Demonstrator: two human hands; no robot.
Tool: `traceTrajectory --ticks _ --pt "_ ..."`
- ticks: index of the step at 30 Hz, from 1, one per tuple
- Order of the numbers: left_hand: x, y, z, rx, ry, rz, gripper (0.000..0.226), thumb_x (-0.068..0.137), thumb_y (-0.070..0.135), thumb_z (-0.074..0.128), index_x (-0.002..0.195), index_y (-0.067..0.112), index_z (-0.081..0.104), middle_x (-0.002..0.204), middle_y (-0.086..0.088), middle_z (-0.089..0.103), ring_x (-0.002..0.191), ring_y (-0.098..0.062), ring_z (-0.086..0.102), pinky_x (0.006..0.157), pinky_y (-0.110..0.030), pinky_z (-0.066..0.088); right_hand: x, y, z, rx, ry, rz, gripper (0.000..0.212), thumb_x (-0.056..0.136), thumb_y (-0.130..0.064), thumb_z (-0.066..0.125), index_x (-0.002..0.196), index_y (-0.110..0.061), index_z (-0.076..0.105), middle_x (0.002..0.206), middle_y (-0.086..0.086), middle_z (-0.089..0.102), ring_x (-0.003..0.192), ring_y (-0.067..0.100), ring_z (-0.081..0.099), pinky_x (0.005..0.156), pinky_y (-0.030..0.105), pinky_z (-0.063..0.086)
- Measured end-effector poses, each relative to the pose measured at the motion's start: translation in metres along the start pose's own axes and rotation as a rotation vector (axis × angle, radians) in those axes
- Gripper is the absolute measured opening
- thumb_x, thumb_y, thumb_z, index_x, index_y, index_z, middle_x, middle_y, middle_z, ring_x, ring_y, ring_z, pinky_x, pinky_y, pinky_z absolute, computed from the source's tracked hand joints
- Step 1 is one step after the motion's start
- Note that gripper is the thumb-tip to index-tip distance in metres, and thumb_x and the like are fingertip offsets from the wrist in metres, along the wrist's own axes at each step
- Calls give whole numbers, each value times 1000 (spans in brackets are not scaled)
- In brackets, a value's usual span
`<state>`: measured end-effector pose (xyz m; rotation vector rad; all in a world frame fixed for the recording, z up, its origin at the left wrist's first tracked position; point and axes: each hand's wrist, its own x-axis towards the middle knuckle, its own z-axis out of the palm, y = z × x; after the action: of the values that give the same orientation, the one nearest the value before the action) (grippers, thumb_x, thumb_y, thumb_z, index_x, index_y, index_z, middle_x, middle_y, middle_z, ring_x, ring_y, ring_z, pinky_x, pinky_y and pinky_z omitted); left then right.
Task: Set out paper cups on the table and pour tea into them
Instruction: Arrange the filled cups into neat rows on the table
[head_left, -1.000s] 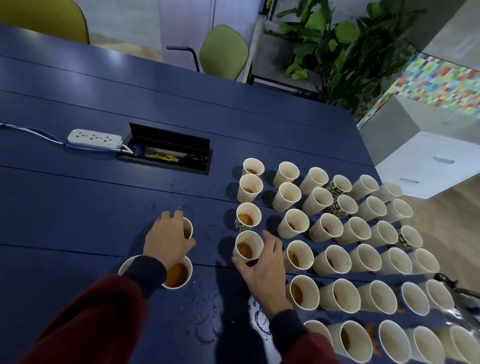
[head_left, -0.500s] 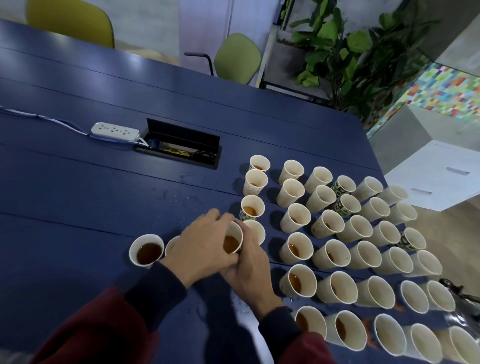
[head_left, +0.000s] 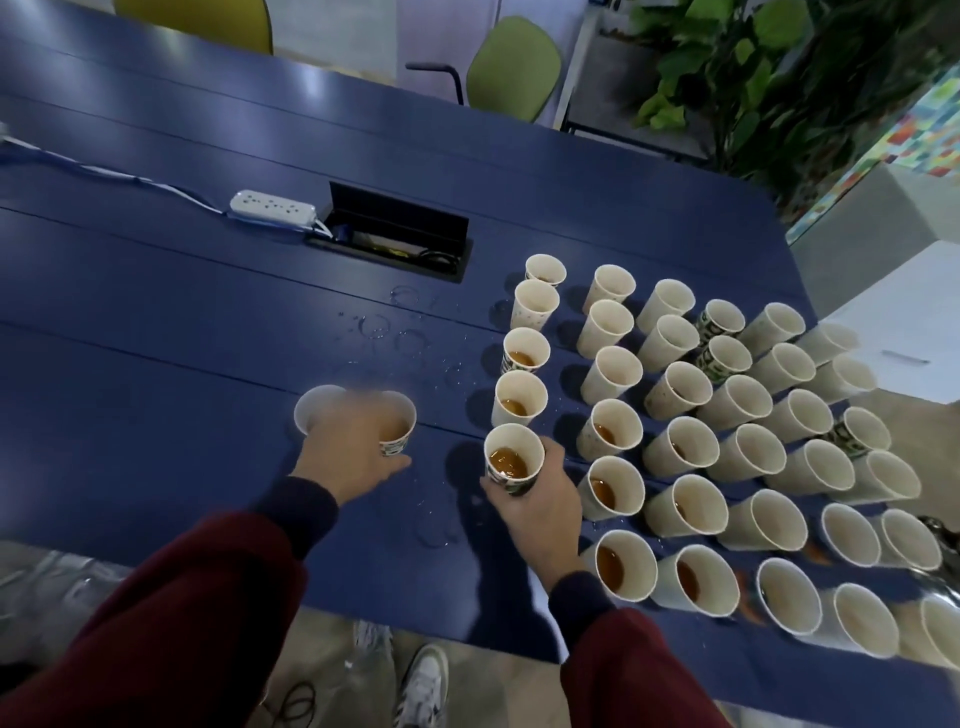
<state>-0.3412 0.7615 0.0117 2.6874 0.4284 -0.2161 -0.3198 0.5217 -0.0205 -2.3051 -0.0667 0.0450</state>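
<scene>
Several white paper cups stand in rows on the right half of the blue table; those in the left columns hold brown tea. My right hand grips a tea-filled cup at the near end of the leftmost column. To the left stand two separate cups, an unclear one and one with tea. My left hand, blurred, wraps the tea cup with its thumb at the cup's near side.
A white power strip and an open cable box lie farther back. Water drops spot the table's middle. Green chair and plant stand behind; a white cabinet is at right. The table's edge runs just below my wrists.
My left hand passed a tea cup to my right hand, then swung back left to the two separate cups. My right hand now holds that cup at the column's near end.
</scene>
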Motion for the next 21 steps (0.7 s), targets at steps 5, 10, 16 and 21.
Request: traceTrajectory --ticks 5,10,16,21 --pt "9 -6 12 132 57 14 89 72 58 77 138 11 40 131 -11 52 111 -33 56 90 -46 50 1 8 4 -81 -23 21 64 76 -38 84 123 -28 42 112 -3 68 102 27 67 75 32 47" --pt "20 -5 12 328 147 17 75 74 72 64 120 12 55 116 -6 61 105 -29 54 87 -42 44 -3 15 12 -94 -72 54 61 78 -41 82 120 -27 41 117 -2 67 105 25 66 83 42 55" --pt "22 0 3 449 149 36 68 73 73 57 110 16 61 108 -1 62 104 -25 48 83 -41 37 -4 14 16 -37 -87 102 61 76 -41 84 119 -27 42 116 1 67 105 27 66 86 46 55" --pt "13 5 2 334 174 117 66 72 71 61 108 15 60 104 -2 61 100 -25 49 81 -42 38 -11 13 12 24 -136 125 74 72 -28 90 128 -28 42 123 -2 64 113 21 62 93 30 48"
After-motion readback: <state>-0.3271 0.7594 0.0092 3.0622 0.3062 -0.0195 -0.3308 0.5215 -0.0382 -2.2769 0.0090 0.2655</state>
